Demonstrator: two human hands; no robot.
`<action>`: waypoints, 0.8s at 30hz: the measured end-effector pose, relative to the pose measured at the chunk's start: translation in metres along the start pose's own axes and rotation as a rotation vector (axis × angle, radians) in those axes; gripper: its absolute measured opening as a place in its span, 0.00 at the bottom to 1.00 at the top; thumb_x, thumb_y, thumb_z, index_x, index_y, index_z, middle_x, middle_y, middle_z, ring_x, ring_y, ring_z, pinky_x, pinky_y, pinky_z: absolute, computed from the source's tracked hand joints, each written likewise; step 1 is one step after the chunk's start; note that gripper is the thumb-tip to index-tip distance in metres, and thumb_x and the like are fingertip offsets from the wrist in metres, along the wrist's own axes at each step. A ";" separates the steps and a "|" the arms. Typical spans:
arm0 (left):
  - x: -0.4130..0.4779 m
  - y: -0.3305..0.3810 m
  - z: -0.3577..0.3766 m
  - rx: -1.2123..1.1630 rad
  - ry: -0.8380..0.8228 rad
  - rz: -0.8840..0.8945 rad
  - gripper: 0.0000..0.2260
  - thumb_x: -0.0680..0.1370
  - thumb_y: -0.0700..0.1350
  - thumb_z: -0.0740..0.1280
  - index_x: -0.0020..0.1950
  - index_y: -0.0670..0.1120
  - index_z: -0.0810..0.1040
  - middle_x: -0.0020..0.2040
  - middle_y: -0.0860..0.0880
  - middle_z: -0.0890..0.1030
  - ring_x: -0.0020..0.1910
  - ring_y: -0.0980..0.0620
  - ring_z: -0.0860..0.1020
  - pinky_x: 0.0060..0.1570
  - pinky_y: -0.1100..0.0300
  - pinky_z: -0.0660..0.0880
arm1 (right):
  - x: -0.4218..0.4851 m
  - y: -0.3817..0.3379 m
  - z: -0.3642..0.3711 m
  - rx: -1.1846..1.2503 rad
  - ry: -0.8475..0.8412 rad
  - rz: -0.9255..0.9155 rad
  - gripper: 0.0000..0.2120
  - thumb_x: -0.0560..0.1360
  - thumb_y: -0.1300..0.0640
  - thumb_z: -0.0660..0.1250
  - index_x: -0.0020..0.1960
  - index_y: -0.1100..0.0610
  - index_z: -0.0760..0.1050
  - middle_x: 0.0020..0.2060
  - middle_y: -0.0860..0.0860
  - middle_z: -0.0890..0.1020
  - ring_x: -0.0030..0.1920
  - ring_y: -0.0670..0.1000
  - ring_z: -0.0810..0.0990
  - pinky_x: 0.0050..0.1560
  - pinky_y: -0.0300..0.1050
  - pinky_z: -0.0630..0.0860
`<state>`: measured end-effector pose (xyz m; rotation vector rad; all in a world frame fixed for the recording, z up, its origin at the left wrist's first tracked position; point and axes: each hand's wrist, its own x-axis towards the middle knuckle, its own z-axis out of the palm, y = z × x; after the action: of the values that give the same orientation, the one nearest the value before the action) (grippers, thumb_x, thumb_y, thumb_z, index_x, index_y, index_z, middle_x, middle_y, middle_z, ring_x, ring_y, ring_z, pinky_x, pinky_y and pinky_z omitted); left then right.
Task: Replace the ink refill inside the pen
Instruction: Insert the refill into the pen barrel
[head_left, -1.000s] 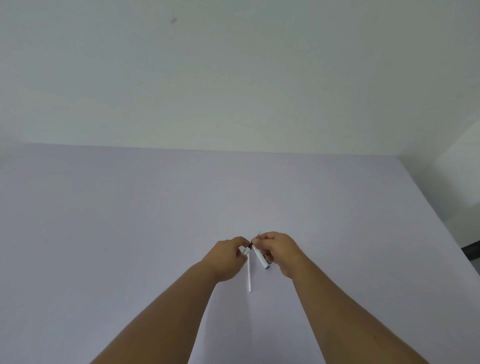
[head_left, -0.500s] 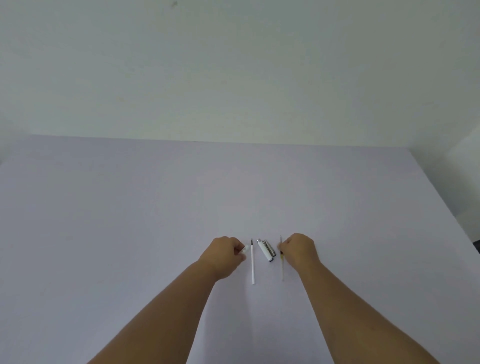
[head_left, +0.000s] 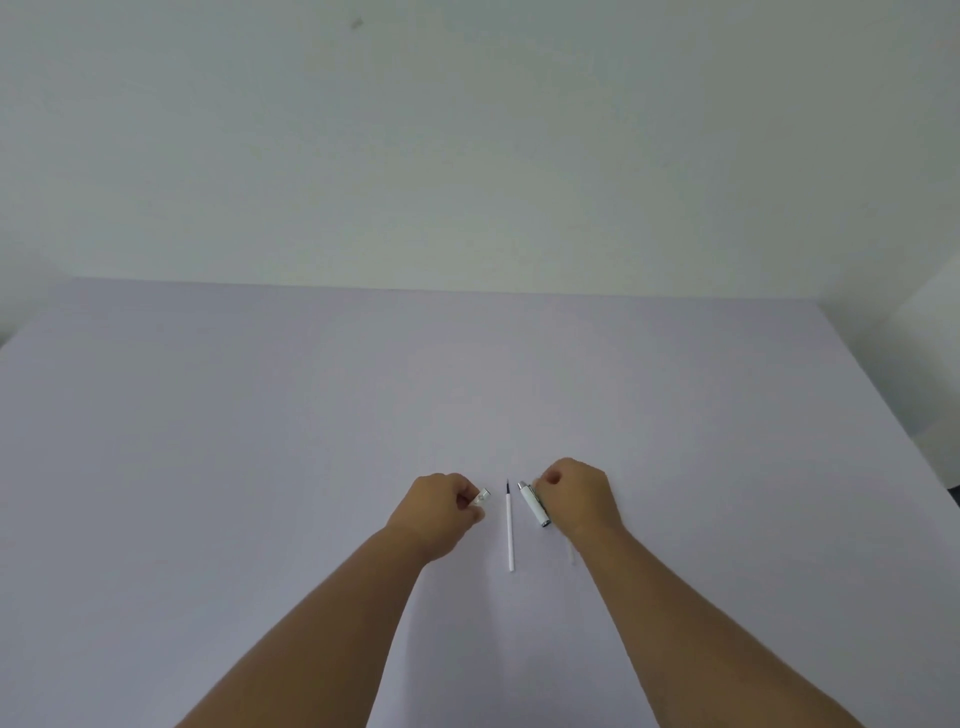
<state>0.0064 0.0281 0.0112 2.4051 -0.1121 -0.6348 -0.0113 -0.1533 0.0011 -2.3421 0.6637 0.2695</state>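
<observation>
You are working at a pale lilac desk (head_left: 260, 467) with the pen taken apart, its pieces lying in the lower centre of the frame. Your left hand (head_left: 439, 512) is curling its grip closed on a small white pen section with a metal end (head_left: 480, 498), which is poking out toward the centre; holding it aloft is likely keeping the opening ready to receive a refill. A thin white ink refill with a dark tip (head_left: 509, 530) is lying free on the desk between your hands, tip pointing toward the top of the frame, touching neither hand. Just right of it, a white pen barrel with silver trim (head_left: 535, 504) is lying slanted, and your right hand (head_left: 576, 499) is sitting against it with fingers folded under. I cannot tell whether that grip is clamping the barrel or merely resting beside it. A faint pale rod (head_left: 571, 553) is showing below your right wrist; it may be the second refill, but it is too indistinct to confirm.

Judgement: the parts are being kept side by side and parallel, so that old and new refills are not being confused. Reassembly is not yet started.
</observation>
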 end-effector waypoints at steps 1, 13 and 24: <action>-0.001 -0.001 0.000 -0.009 0.012 -0.007 0.09 0.74 0.47 0.67 0.53 0.47 0.80 0.45 0.52 0.78 0.41 0.53 0.75 0.36 0.65 0.70 | -0.003 -0.006 0.004 -0.064 -0.044 -0.045 0.07 0.74 0.54 0.64 0.43 0.56 0.79 0.45 0.54 0.84 0.44 0.55 0.81 0.42 0.43 0.74; -0.009 -0.011 0.000 -0.072 0.039 -0.036 0.08 0.74 0.46 0.69 0.52 0.47 0.80 0.45 0.52 0.79 0.41 0.54 0.75 0.33 0.68 0.69 | -0.030 -0.020 0.046 -0.286 -0.065 -0.090 0.08 0.75 0.60 0.60 0.48 0.59 0.77 0.50 0.53 0.80 0.52 0.56 0.80 0.44 0.44 0.73; -0.012 0.002 0.004 -0.072 0.018 -0.003 0.06 0.73 0.45 0.70 0.48 0.48 0.81 0.42 0.52 0.77 0.36 0.54 0.73 0.31 0.67 0.69 | -0.025 -0.025 0.007 0.682 0.047 0.101 0.05 0.71 0.56 0.65 0.38 0.55 0.77 0.37 0.48 0.83 0.36 0.49 0.76 0.37 0.42 0.71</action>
<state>-0.0058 0.0270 0.0152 2.3412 -0.0767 -0.6089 -0.0198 -0.1231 0.0189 -1.6694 0.7549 0.0188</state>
